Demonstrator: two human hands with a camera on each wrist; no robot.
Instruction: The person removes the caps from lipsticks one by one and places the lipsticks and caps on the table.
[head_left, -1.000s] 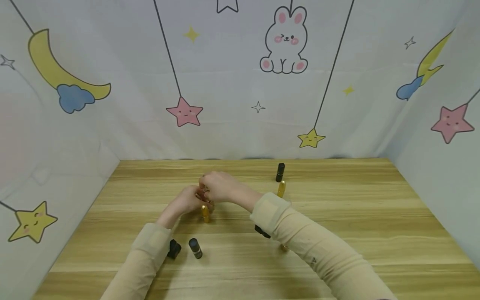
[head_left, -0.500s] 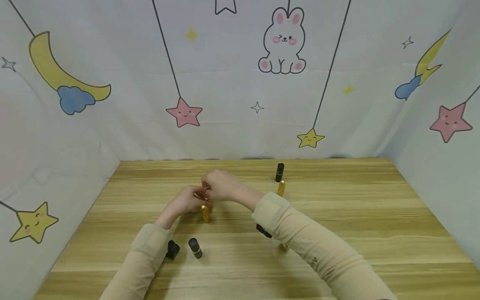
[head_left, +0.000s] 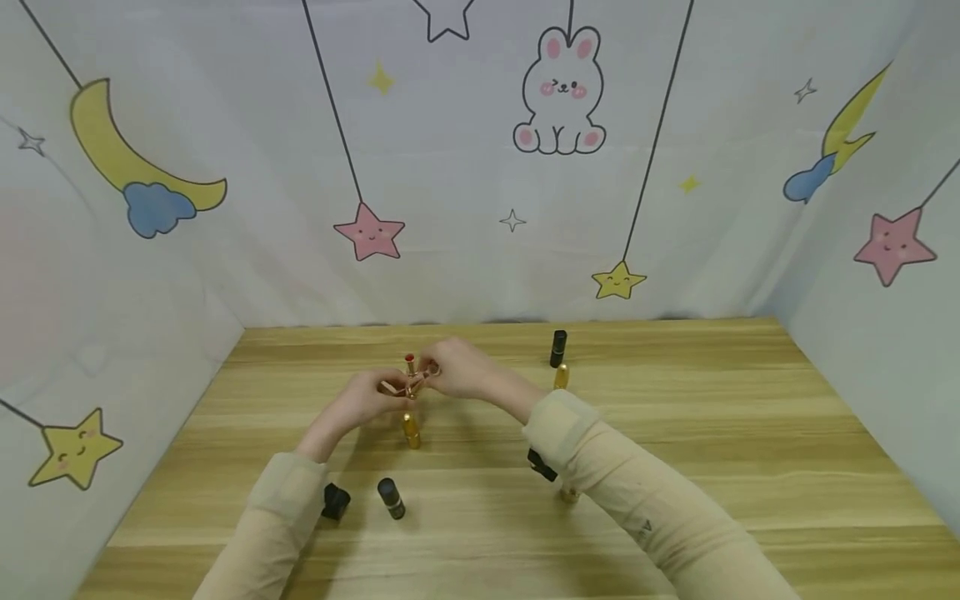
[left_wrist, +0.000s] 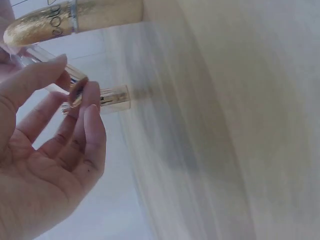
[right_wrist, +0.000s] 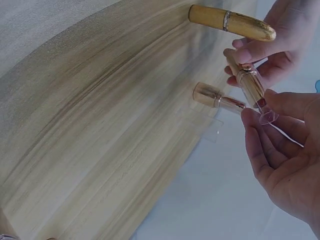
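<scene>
In front of me my left hand (head_left: 369, 398) and right hand (head_left: 459, 368) hold one gold lipstick (right_wrist: 250, 84) between them, tilted and lifted above the table. The left thumb and fingers pinch its base end. At the other end, my right thumb and fingers pinch the clear cap (right_wrist: 268, 116), with a dark red tip showing just inside. Right behind the hands stands a second gold lipstick (head_left: 410, 364) with a red top; its base (right_wrist: 205, 94) shows in the right wrist view. A gold bullet-shaped tube (head_left: 411, 432) stands upright just nearer than the left fingers.
A black tube (head_left: 391, 498) and a black angular piece (head_left: 335, 502) are near the left forearm. Farther right stand another black tube (head_left: 558, 348) and gold tube (head_left: 562, 377). Beside the right sleeve, a black piece (head_left: 542, 465) and gold tube (head_left: 569, 493) are partly covered.
Both hands have opened a little space between them, the right one shifting right. The held lipstick and the red-topped one behind have come into sight. The head view has tilted slightly up.
</scene>
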